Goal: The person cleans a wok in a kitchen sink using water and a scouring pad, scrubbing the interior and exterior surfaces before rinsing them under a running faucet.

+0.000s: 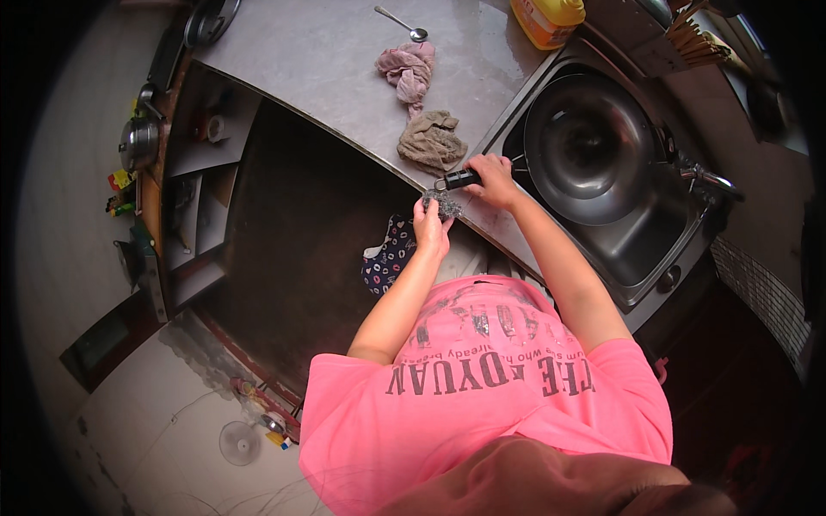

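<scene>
A dark metal wok (555, 174) rests in the stainless steel sink (652, 271), its inside facing up. My right hand (493, 180) grips its long black handle (459, 179), which reaches left over the counter edge. In my left hand (431, 229) is a grey scouring pad (445, 205), held just below the ring at the handle's end. A crumpled brown cloth (432, 142) lies on the counter just beyond the handle. Past it lies a twisted pinkish cloth (408, 71), touching the brown one.
The grey countertop (310, 58) also bears a metal spoon (403, 26) and a yellow bottle (548, 22) beside the sink. A faucet (710, 180) stands at the sink's right side, with chopsticks (700, 45) in a holder behind. Open shelves (206, 180) and a pot (139, 142) are at left.
</scene>
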